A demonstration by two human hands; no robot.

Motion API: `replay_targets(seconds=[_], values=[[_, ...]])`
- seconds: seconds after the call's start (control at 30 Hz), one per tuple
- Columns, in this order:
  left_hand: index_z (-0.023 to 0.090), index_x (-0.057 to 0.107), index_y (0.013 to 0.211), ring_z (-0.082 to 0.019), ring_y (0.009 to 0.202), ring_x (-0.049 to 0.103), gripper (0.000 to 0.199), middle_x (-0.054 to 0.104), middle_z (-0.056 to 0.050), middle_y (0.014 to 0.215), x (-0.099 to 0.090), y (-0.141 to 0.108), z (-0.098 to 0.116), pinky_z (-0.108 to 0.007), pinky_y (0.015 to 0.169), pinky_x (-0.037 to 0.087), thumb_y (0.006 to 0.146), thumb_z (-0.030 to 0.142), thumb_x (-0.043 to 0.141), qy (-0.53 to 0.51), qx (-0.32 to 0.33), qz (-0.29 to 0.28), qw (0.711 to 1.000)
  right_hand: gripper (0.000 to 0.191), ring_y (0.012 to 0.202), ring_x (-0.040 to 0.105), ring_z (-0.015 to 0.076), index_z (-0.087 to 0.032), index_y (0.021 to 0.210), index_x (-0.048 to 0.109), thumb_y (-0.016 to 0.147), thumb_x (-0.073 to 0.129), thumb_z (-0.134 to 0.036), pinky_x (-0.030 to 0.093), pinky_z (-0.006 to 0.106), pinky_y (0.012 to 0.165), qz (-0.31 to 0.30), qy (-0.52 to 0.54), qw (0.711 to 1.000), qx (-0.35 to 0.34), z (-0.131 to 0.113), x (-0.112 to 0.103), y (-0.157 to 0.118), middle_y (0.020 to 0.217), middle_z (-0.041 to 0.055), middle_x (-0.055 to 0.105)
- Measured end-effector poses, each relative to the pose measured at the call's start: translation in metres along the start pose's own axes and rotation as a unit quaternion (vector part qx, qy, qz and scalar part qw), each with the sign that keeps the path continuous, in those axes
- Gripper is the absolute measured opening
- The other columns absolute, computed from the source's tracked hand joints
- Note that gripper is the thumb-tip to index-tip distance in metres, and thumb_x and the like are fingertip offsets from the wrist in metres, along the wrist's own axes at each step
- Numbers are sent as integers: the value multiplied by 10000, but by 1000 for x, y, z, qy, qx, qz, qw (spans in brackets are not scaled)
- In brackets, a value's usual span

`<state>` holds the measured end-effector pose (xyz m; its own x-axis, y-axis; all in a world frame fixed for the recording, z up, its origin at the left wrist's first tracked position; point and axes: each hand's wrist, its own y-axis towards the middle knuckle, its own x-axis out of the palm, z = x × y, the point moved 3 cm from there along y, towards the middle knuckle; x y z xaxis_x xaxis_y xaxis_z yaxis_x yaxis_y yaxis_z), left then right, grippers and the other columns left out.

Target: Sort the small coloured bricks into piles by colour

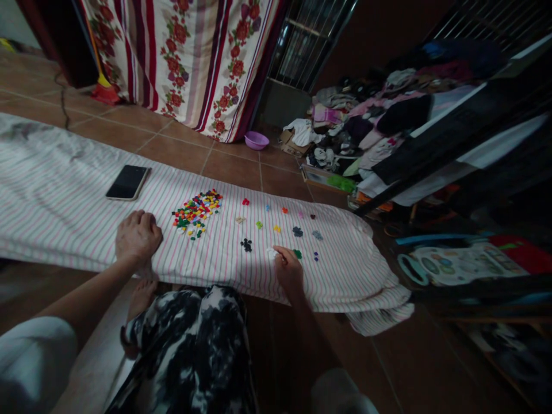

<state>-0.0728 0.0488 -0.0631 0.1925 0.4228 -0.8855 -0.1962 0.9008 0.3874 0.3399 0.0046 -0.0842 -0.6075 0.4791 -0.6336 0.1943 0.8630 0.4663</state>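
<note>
My left hand (137,234) rests on the striped cloth (207,264) as a loose fist, with nothing visible in it. Right of it lies a mixed pile of small coloured pieces (197,211). The fingertips of my right hand (288,265) are pinched together beside a few small white pieces (272,252); whatever is between them is too small to make out. Around that hand sit little groups sorted by colour: black pieces (246,245), green pieces (297,253), blue pieces (316,256), yellow pieces (277,229), dark grey pieces (297,231) and red pieces (245,202).
A phone (127,182) lies on the cloth at the left. Beyond the cloth's far edge are a tiled floor, a purple basin (256,140) and a floral curtain (194,63). Heaped clothes (357,121) and a dark metal frame (431,149) stand to the right.
</note>
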Motion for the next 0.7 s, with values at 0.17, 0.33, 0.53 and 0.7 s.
replay_targets(seconds=[0.17, 0.33, 0.53, 0.7], values=[[105, 634, 1017, -349, 1146, 549, 311, 618, -211, 1156, 5, 1, -3, -489, 976, 413, 844, 245, 417, -16, 0, -10, 1000, 350, 968, 650, 237, -194, 935, 733, 785, 445, -327, 518, 410, 908, 13, 32, 997, 67, 7, -1, 0, 999, 103, 732], [121, 636, 1023, -340, 1161, 548, 318, 627, -198, 1173, 7, 0, -4, -469, 978, 411, 862, 253, 395, 8, 0, 4, 1000, 381, 996, 654, 250, -160, 1021, 725, 791, 513, -378, 518, 400, 881, 46, 96, 983, 147, 12, -7, -5, 1072, 126, 720], [127, 633, 1070, -346, 1257, 502, 329, 608, -186, 1264, 10, -1, -6, -483, 1036, 383, 867, 248, 405, -6, -10, 10, 1000, 369, 958, 664, 233, -167, 1055, 716, 838, 539, -407, 536, 359, 795, 97, 111, 984, 97, -24, -1, -2, 1071, 123, 707], [118, 636, 1085, -356, 1271, 491, 336, 608, -199, 1257, 10, 0, -6, -509, 1058, 370, 857, 232, 418, -34, -15, 10, 999, 293, 897, 669, 207, -206, 995, 738, 861, 530, -361, 549, 319, 735, -53, 107, 993, -11, -81, 37, 7, 995, 93, 721]])
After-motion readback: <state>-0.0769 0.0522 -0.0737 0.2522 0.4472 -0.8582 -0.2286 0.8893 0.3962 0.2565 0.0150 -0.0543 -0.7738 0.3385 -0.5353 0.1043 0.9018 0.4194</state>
